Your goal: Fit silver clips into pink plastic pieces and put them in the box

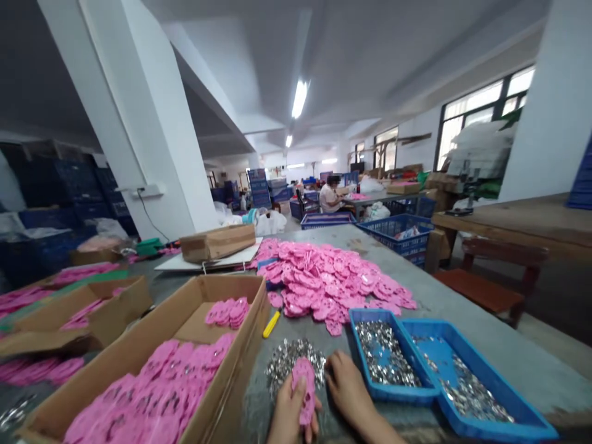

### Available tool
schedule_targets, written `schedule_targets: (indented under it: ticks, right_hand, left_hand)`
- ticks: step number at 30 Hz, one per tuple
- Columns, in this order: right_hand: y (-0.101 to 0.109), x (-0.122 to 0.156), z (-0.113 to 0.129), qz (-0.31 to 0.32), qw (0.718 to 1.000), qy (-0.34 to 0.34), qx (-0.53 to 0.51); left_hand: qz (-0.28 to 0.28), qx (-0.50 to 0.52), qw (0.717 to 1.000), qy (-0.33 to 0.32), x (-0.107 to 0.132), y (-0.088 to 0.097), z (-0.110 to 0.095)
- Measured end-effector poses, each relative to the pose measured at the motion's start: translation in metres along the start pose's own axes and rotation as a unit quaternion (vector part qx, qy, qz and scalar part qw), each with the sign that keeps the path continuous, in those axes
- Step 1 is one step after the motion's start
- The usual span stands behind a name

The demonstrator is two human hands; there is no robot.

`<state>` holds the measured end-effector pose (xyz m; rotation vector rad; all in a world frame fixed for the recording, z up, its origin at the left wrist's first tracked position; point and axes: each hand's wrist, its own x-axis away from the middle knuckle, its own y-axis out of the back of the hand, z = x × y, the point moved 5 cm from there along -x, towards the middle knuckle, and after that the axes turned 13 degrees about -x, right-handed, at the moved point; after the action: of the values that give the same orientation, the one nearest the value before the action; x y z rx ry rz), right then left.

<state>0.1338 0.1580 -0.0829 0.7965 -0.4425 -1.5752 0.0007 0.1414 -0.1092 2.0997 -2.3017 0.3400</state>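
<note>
- Left hand (287, 410): fingers closed, thumb on the near face of one pink piece (303, 376); the piece is held raised in front of the metal parts (284, 357) heaped on the desk (467, 320)
- Right hand (346, 381): fingers curled, tips down at the right edge of the heap; whether they grip a metal part cannot be told
- Step in hand (judged): pick up a metal part with the right hand while the left presents the pink piece
- Next move calls for (judged): a pinch on one part only, with the left grip kept steady and the piece's face left accessible
- Right of the right hand: two blue trays, left tray (404, 393) and right tray (504, 427), both containing metal parts
- Beyond the heap: yellow handle (271, 324) and a large pile of pink pieces (324, 277)
- Left of the left hand: cardboard box (243, 351) containing more pink pieces
</note>
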Motion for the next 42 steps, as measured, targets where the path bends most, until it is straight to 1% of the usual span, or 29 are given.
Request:
schedule_targets:
  ticks: [2, 4, 6, 8, 11, 14, 16, 18, 20, 21, 22, 24, 25, 26, 27, 29, 31, 34, 37, 39, 42]
  right_hand:
    - [-0.003, -0.004, 0.003, 0.002, 1.000, -0.004, 0.023]
    - [-0.002, -0.005, 0.009, 0.008, 0.999, -0.014, 0.049]
    - [0.000, -0.004, 0.017, 0.021, 0.997, -0.031, 0.069]
    - [0.004, -0.004, 0.024, 0.036, 0.996, -0.046, 0.071]
    - [0.007, -0.006, 0.030, 0.056, 0.996, -0.059, 0.046]
    - [0.011, -0.010, 0.033, 0.058, 0.996, -0.069, 0.012]
    - [0.014, -0.012, 0.035, 0.055, 0.996, -0.073, -0.022]
    - [0.014, -0.011, 0.040, 0.057, 0.994, -0.069, -0.066]
    - [0.011, -0.002, 0.044, 0.080, 0.989, -0.060, -0.112]
    - [0.008, 0.004, 0.046, 0.101, 0.981, -0.061, -0.154]
    - [0.005, 0.012, 0.047, 0.126, 0.967, -0.069, -0.210]
    - [-0.002, 0.028, 0.045, 0.162, 0.922, -0.102, -0.335]
    - [-0.003, 0.035, 0.042, 0.168, 0.899, -0.121, -0.386]
    - [-0.003, 0.040, 0.040, 0.165, 0.883, -0.137, -0.417]
    - [-0.002, 0.044, 0.037, 0.158, 0.879, -0.149, -0.424]
    - [0.001, 0.047, 0.033, 0.152, 0.882, -0.162, -0.415]
    - [0.002, 0.049, 0.032, 0.160, 0.881, -0.169, -0.413]
    - [0.002, 0.051, 0.033, 0.182, 0.860, -0.188, -0.438]
    - [-0.001, 0.055, 0.032, 0.196, 0.836, -0.207, -0.469]
    - [-0.002, 0.058, 0.031, 0.199, 0.827, -0.205, -0.484]
    - [-0.003, 0.059, 0.030, 0.202, 0.821, -0.193, -0.498]
  left_hand:
    - [-0.007, -0.011, 1.000, -0.028, -0.012, -0.002, 0.002]
    - [-0.023, -0.026, 0.998, -0.057, -0.017, -0.002, 0.000]
    - [-0.033, -0.041, 0.996, -0.068, -0.015, -0.001, -0.004]
    - [-0.033, -0.052, 0.996, -0.065, -0.010, 0.001, -0.009]
    - [-0.042, -0.050, 0.996, -0.060, 0.000, 0.006, -0.018]
    - [-0.082, -0.035, 0.995, -0.049, 0.012, 0.012, -0.022]
    - [-0.106, -0.028, 0.993, -0.052, 0.019, 0.015, -0.021]
    - [-0.116, -0.042, 0.991, -0.055, 0.024, 0.016, -0.016]
    - [-0.135, -0.066, 0.987, -0.053, 0.028, 0.016, -0.009]
    - [-0.154, -0.078, 0.984, -0.050, 0.029, 0.017, -0.004]
    - [-0.175, -0.088, 0.980, -0.047, 0.031, 0.017, 0.000]
    - [-0.201, -0.097, 0.974, -0.045, 0.034, 0.015, 0.007]
    - [-0.204, -0.098, 0.973, -0.045, 0.036, 0.013, 0.010]
    - [-0.198, -0.098, 0.974, -0.043, 0.038, 0.010, 0.012]
    - [-0.193, -0.094, 0.976, -0.040, 0.039, 0.008, 0.014]
    - [-0.190, -0.086, 0.977, -0.035, 0.043, 0.007, 0.014]
    - [-0.186, -0.086, 0.978, -0.029, 0.048, 0.006, 0.012]
    - [-0.174, -0.103, 0.979, -0.018, 0.055, 0.006, 0.003]
    - [-0.175, -0.131, 0.976, 0.002, 0.062, 0.007, -0.005]
    - [-0.187, -0.140, 0.972, 0.002, 0.066, 0.007, -0.009]
    - [-0.222, -0.150, 0.963, -0.005, 0.067, 0.010, -0.011]
